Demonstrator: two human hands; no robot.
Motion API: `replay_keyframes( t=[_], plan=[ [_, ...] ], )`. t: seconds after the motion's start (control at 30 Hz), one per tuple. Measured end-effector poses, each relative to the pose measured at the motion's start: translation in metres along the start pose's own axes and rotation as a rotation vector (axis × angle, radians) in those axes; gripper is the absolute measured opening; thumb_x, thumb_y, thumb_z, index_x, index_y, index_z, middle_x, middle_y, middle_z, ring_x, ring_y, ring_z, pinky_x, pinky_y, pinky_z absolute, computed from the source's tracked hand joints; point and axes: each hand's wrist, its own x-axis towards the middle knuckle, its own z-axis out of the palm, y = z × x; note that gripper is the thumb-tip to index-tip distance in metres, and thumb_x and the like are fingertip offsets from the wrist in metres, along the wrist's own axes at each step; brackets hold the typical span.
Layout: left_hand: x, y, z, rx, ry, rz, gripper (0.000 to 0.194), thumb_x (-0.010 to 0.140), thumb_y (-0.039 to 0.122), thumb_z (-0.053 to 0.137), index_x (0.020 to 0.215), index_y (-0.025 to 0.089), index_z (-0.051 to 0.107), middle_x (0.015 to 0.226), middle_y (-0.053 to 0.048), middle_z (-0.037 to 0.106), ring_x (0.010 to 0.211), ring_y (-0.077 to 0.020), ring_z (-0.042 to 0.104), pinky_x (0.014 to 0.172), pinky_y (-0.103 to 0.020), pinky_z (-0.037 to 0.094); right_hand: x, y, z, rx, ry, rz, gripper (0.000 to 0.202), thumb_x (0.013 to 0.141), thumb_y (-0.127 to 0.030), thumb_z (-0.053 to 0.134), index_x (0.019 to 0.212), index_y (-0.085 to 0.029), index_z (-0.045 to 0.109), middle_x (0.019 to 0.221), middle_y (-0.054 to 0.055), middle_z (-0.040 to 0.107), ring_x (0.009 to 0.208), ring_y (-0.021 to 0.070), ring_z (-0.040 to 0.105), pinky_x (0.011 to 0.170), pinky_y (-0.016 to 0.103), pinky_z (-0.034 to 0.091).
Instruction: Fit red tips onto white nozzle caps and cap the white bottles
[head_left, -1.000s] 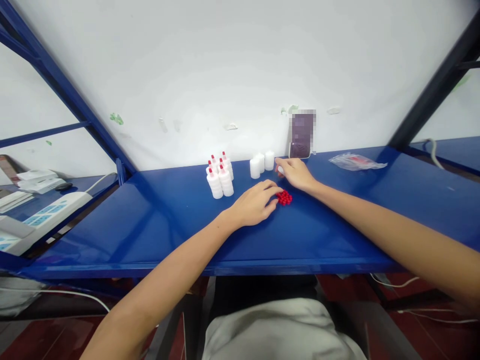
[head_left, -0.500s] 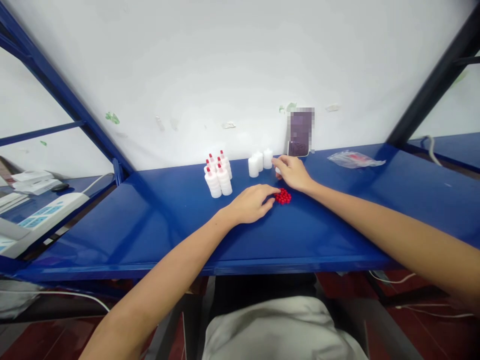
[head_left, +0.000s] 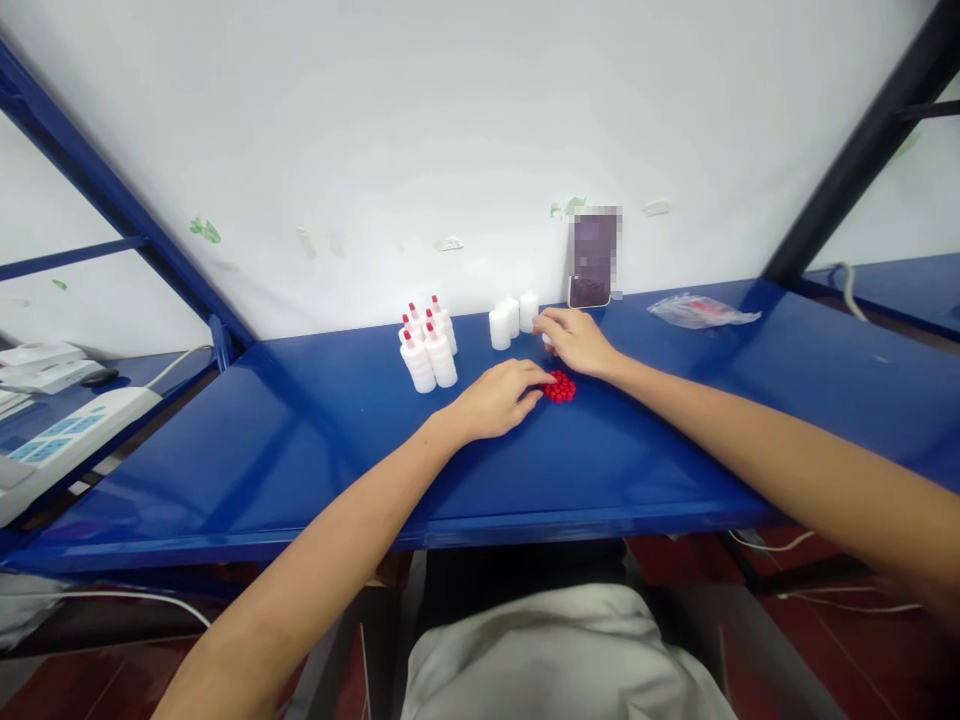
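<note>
My left hand (head_left: 501,400) reaches over the blue table from the left, thumb and forefinger apart, its fingertips touching a small pile of red caps (head_left: 561,388). Behind that pile, my right hand (head_left: 579,342) is closed around a white bottle (head_left: 547,340), mostly hidden by the fingers. Left of the right hand stand three white bottles (head_left: 500,329) with no red tips. Further left, several upright white bottles with red tips (head_left: 429,350) are grouped close together.
A phone (head_left: 592,255) leans against the white wall at the back. To its right lies a clear plastic bag (head_left: 703,311) with something red inside. A white power strip (head_left: 82,445) sits beyond the left edge of the blue table (head_left: 300,470). Blue frame posts rise at both sides.
The whole view has shifted slightly, moving everything a little to the left. Both hands keep nearly the same places beside the caps and the bottles.
</note>
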Motion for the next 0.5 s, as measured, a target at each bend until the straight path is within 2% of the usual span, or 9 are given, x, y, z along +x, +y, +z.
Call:
replay_keyframes(
  t=[0.5],
  plan=[
    [-0.0002, -0.0009, -0.0016, -0.033, 0.085, -0.014, 0.018, 0.093, 0.016, 0.059, 0.104, 0.017, 0.074, 0.103, -0.007, 0.077, 0.094, -0.0208, 0.072, 0.088, -0.036, 0.056, -0.0015, -0.0023, -0.0003, -0.036, -0.024, -0.001, 0.042, 0.095, -0.05, 0.044, 0.079, -0.018, 0.066, 0.061, 0.001, 0.064, 0.062, 0.0171, 0.06, 0.064, 0.028, 0.039]
  ],
)
